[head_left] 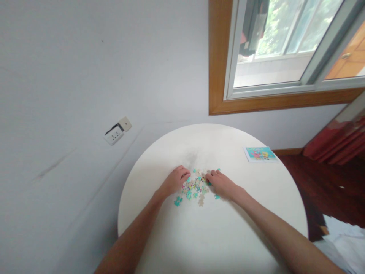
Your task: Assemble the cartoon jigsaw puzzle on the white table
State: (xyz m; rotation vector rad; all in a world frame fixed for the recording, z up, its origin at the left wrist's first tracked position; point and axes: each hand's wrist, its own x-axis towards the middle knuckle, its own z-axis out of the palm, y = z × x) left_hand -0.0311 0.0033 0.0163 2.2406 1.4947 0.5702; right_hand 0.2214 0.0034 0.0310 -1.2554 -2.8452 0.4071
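Observation:
A loose heap of small jigsaw puzzle pieces (196, 185), teal, cream and multicoloured, lies on the round white table (205, 236). At the heap's left edge is my left hand (174, 179), its fingers curled together by the pieces; what they hold, if anything, is hidden. My right hand (222, 184) rests at the right edge with bent fingers, closed over a teal puzzle piece (209, 183) that shows partly under them. A few pieces lie apart from the heap, among them a teal pair (178, 201) at the lower left.
Near the table's right edge lies a picture card (260, 154) with cartoon figures. A white wall with a socket (114, 134) borders the table on the left, under a wood-framed window (265, 102) further right. White papers or bags (345, 239) are at the lower right.

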